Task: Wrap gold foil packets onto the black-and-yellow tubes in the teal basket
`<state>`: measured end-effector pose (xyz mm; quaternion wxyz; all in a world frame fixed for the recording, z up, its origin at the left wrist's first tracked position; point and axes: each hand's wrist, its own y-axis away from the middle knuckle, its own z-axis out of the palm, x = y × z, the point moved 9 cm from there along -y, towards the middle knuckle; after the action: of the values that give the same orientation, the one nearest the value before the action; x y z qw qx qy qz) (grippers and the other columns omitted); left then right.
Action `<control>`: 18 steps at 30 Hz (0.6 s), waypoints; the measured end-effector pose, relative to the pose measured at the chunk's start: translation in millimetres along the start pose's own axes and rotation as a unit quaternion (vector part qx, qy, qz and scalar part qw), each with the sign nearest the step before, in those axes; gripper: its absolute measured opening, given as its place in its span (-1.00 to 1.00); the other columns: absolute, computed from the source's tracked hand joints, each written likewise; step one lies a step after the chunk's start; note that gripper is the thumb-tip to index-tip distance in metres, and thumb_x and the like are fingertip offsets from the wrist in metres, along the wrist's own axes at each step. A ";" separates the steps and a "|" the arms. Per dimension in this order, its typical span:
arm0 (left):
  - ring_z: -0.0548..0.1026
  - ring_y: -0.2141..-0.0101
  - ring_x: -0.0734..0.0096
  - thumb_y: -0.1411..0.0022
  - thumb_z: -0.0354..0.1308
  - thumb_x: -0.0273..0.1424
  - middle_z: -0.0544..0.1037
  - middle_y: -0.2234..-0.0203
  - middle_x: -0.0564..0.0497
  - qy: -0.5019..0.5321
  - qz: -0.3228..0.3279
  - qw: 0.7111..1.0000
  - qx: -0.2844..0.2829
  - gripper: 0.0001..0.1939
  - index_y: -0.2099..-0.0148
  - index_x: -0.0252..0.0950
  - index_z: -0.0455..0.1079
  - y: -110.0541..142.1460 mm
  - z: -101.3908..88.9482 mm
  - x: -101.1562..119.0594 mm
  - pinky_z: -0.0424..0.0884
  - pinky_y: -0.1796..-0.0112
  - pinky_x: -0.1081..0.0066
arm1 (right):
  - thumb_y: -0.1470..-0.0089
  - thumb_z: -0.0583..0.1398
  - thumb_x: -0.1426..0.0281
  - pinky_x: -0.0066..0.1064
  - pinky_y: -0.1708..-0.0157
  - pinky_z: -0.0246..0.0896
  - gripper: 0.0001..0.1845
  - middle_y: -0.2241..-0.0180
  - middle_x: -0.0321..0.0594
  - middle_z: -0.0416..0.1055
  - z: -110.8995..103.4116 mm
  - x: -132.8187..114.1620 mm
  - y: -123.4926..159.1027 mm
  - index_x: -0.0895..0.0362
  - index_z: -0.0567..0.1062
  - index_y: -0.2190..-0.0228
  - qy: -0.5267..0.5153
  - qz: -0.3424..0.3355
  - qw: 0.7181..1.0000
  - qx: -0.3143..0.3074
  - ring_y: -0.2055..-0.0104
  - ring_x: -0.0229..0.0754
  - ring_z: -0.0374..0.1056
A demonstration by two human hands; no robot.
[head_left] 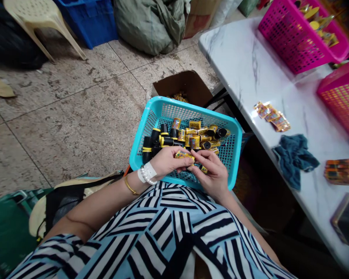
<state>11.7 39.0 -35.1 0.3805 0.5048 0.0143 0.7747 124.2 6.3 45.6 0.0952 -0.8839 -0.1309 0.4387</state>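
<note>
My left hand is closed around a small yellow-labelled container, held over the near side of a turquoise basket. From the right, the fingertips of my right hand pinch at the container's right end. Fingers cover part of it, so its full shape is hidden. In the basket beyond my hands lie several black containers with yellow rings on the left. Several yellow-labelled containers lie in the middle and on the right, some with black ends showing.
A marble-patterned table on the right carries pink baskets, flat printed wrappers, a blue cloth, an orange stack and a dark phone-like object. A cardboard box stands behind the basket; a stool is far left.
</note>
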 end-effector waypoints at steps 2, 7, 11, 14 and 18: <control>0.38 0.61 0.59 0.01 0.42 -0.16 0.48 0.58 0.08 -0.005 0.006 1.000 -0.021 -0.53 0.16 -0.40 0.47 -2.1 8.4 3.7 0.27 0.58 0.55 | -0.12 0.30 0.42 -0.23 0.18 0.41 -0.51 0.16 -0.17 0.43 -4.9 -0.1 -0.2 -0.11 0.48 -0.09 0.010 -0.012 1.000 0.011 0.15 -0.13 0.41; 0.44 0.59 0.55 -0.13 0.27 -0.04 0.53 0.42 0.02 0.009 -0.034 0.999 -0.033 -0.48 0.02 -0.31 0.41 -2.5 6.3 1.3 0.27 0.62 0.55 | -0.06 0.34 0.45 -0.18 0.10 0.42 -0.44 0.13 -0.16 0.49 -16.1 0.5 -1.7 -0.05 0.46 -0.10 0.033 -0.040 0.998 0.042 0.12 -0.10 0.44; 0.40 0.58 0.58 -0.16 0.28 -0.13 0.52 0.47 0.03 -0.026 0.005 0.999 -0.020 -0.62 0.15 -0.35 0.45 -1.1 -0.7 1.5 0.30 0.58 0.55 | 0.01 0.38 0.46 -0.19 0.12 0.45 -0.59 0.18 -0.16 0.54 -10.7 4.6 2.3 0.01 0.54 0.07 0.015 -0.036 0.999 0.031 0.14 -0.10 0.47; 0.51 0.39 0.47 -0.19 0.28 -0.26 0.59 0.33 -0.04 -0.117 0.108 0.987 -0.008 -0.72 0.11 -0.32 0.51 2.2 5.0 18.2 0.43 0.36 0.47 | 0.01 0.39 0.40 -0.24 0.22 0.48 -0.74 0.25 -0.19 0.55 -9.9 21.1 7.8 0.04 0.57 0.21 -0.070 0.056 0.994 0.070 0.23 -0.13 0.49; 0.54 0.24 0.39 -0.23 0.24 -0.30 0.61 0.23 -0.06 -0.169 0.163 0.972 -0.018 -0.73 0.06 -0.29 0.53 6.0 16.4 30.9 0.45 0.21 0.42 | 0.01 0.39 0.27 -0.31 0.35 0.50 -0.79 0.38 -0.25 0.57 2.3 43.6 14.3 0.07 0.57 0.31 -0.197 0.219 0.953 0.075 0.38 -0.19 0.49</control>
<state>15.0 47.4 -0.7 0.2554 0.6166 -0.1466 0.7301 149.7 6.6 7.5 0.0353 -0.7772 0.0831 0.6228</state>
